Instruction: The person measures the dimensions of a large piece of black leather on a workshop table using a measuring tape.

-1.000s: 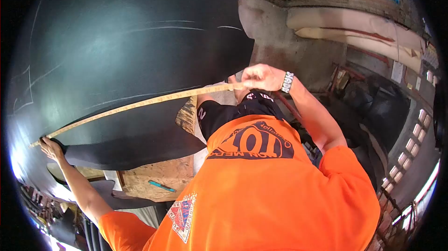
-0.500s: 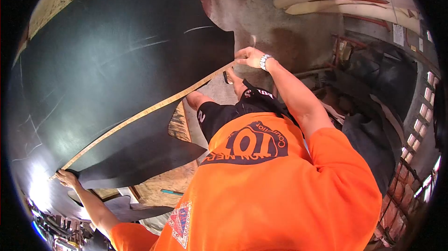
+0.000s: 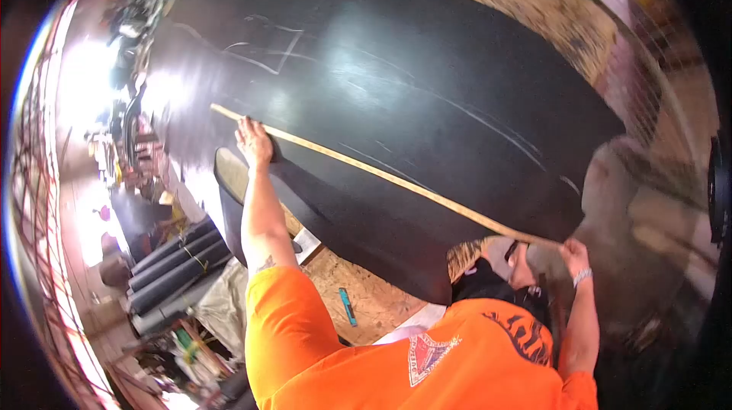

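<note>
A large black sheet (image 3: pixel 427 52), with pale scratches and chalk-like lines, spreads over a wooden board. Across it runs a long yellow measuring tape (image 3: pixel 396 180), nearly straight. My left hand (image 3: pixel 255 143) lies on the sheet with its fingers flat over the tape near its left end, and a short length sticks out beyond them. At the sheet's lower right edge my right hand (image 3: pixel 575 256), with a metal watch on the wrist, pinches the other end of the tape.
A teal-handled tool (image 3: pixel 348 307) lies on the bare wooden board (image 3: pixel 324 282) below the sheet. Dark rolls (image 3: pixel 179 265) are stacked at the lower left. Wire mesh (image 3: pixel 637 90) stands at the upper right. My legs are partly visible by the sheet's lower edge.
The view has turned, so the sheet and both hands appear elsewhere in the frame. The tape looks straighter than before. My left hand now shows fingers flat over it; my right still pinches its end.
</note>
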A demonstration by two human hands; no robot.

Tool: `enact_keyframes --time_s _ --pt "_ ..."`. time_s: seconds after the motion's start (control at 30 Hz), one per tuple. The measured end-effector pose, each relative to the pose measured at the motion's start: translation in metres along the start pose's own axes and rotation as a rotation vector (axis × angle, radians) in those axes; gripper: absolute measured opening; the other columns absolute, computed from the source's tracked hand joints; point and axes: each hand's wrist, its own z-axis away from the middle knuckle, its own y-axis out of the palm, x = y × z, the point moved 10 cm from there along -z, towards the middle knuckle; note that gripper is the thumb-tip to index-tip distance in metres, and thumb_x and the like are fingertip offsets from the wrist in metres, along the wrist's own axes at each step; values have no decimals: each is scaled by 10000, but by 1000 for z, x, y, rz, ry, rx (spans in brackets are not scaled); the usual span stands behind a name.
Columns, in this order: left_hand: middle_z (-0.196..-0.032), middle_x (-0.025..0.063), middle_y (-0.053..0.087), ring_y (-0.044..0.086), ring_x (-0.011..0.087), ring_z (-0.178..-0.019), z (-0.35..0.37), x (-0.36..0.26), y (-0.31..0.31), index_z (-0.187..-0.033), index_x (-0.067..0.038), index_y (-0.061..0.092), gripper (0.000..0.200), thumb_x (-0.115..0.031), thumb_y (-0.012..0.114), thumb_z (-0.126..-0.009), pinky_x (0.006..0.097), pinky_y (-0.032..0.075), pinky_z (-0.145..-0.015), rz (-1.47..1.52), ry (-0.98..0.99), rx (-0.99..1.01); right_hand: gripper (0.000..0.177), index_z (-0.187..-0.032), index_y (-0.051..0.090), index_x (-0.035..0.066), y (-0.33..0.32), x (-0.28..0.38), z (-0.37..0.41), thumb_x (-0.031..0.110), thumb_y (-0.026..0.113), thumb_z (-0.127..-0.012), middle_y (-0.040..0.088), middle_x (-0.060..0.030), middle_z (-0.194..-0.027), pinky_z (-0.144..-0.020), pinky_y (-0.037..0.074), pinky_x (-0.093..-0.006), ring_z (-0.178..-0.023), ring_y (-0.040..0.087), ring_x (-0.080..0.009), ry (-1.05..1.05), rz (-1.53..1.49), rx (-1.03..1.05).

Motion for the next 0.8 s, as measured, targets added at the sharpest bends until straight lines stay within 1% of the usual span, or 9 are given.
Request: enact_keyframes --time_s 0.03,0.17,0.23,0.37,0.43,0.53,0.63,0.73,0.8 --pt "-1603 76 253 185 352 -1479 13 -5 -27 -1528 -118 285 577 -418 312 -1036 524 143 -1188 404 -226 -72 202 -698 519 68 -5 14 8 64 635 -864 458 67 -638 -531 357 -264 -602 416 -55 -20 20 -61" --pt "-1613 73 226 167 350 -1486 12 -3 -18 -1533 -128 276 568 -415 280 -1043 507 146 -1192 364 -242 -75 145 -759 567 59 -8 6 10 78 645 -880 513 47 -641 -510 368 -259 -573 463 -66 -7 56 -57" --pt "-1614 73 225 165 349 -1487 20 -5 -28 -1535 -133 270 566 -413 283 -1043 509 147 -1193 374 -303 -36 91 -804 600 24 -7 5 11 58 657 -865 532 40 -678 -554 396 -266 -617 473 -75 22 32 -42" --pt "-1613 71 226 170 345 -1487 23 -14 -45 -1534 -135 266 564 -407 296 -1041 509 142 -1197 377 -329 -39 105 -792 581 24 -6 12 18 42 644 -875 523 39 -660 -542 395 -269 -594 472 -84 86 -24 -41" --pt "-1613 70 226 169 342 -1488 26 -16 -47 -1534 -136 266 565 -408 300 -1040 507 138 -1199 392 -340 -39 123 -790 587 52 -9 -7 7 74 648 -895 527 30 -621 -462 376 -261 -512 476 -76 5 -7 -42" --pt "-1614 68 223 163 334 -1491 26 -14 -50 -1534 -138 263 569 -413 303 -1038 502 131 -1202 408 -357 -35 140 -772 573 56 -8 1 10 65 641 -895 520 29 -613 -444 354 -251 -488 456 -74 6 48 -32" --pt "-1617 67 217 154 322 -1495 26 -12 -51 -1537 -140 258 574 -420 302 -1037 498 126 -1204 406 -376 -17 116 -796 592 60 -10 -9 11 76 644 -899 511 33 -608 -422 336 -247 -465 439 -73 36 -65 -33" --pt "-1617 70 215 148 313 -1498 30 -13 -48 -1538 -138 256 590 -440 306 -1034 495 123 -1205 413 -384 -14 112 -814 593 60 -15 -8 12 93 652 -904 507 34 -608 -409 324 -247 -451 427 -72 -37 45 -34" --pt "-1617 74 216 147 310 -1499 33 -13 -48 -1536 -132 264 615 -472 318 -1026 496 122 -1205 429 -381 -31 118 -816 594 60 -17 -8 16 104 661 -903 506 35 -606 -405 320 -248 -444 421 -72 34 13 -23"
